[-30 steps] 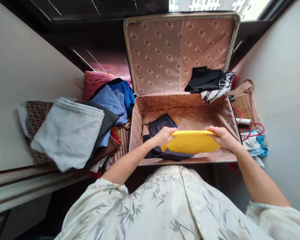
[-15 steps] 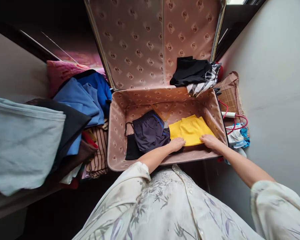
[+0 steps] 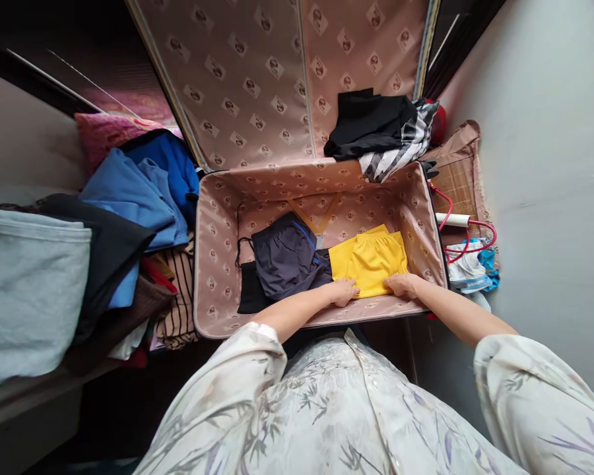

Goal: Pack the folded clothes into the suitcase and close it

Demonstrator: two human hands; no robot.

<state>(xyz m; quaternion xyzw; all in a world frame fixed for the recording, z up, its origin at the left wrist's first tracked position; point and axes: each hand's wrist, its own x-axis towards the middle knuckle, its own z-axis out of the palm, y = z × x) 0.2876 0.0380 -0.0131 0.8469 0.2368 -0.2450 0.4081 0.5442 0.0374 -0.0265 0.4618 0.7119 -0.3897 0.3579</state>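
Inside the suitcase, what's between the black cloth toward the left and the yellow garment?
In the head view, dark shorts with blue trim lie between them, partly over the black cloth, beside the yellow garment.

No text is legible, the emblems [image 3: 278, 104] printed on the suitcase lining [image 3: 262, 144] being too small.

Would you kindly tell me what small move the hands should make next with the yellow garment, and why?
I would probably ease the left hand and right hand off the near edge, since the yellow garment already lies fairly flat inside the open suitcase, next to the dark shorts, and seems to need little more smoothing.
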